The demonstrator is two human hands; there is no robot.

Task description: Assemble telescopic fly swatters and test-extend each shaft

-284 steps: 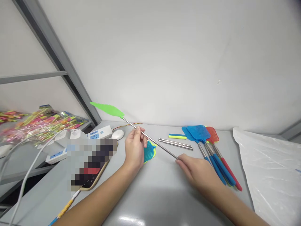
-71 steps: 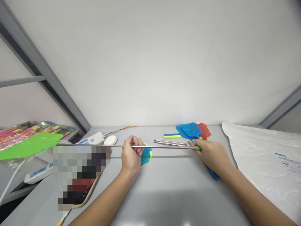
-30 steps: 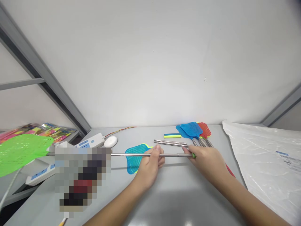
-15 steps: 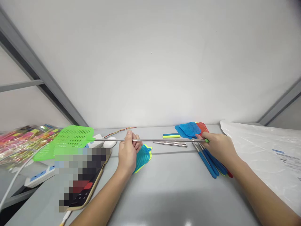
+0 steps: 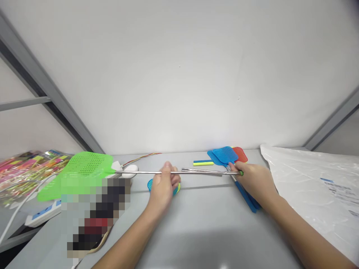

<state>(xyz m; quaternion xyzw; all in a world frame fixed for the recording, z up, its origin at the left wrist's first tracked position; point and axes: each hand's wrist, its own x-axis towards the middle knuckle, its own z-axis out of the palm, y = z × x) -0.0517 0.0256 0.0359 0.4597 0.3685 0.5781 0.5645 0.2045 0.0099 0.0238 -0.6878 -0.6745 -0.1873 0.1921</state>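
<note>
Pinching the rod [image 5: 143,172] of the green swatter [image 5: 86,166] mid-length between thumb and curled fingers of the left hand [image 5: 163,186], slid nearer the right hand [image 5: 254,181] than half a second ago. Gripping the green handle [image 5: 241,173] tightly there. Held crosswise above the gray desk [image 5: 193,220], with blue swatters [image 5: 226,154] beyond.

head view | forward, downward | close above tabletop [image 5: 202,216] | wall [image 5: 179,82] ahead
</note>
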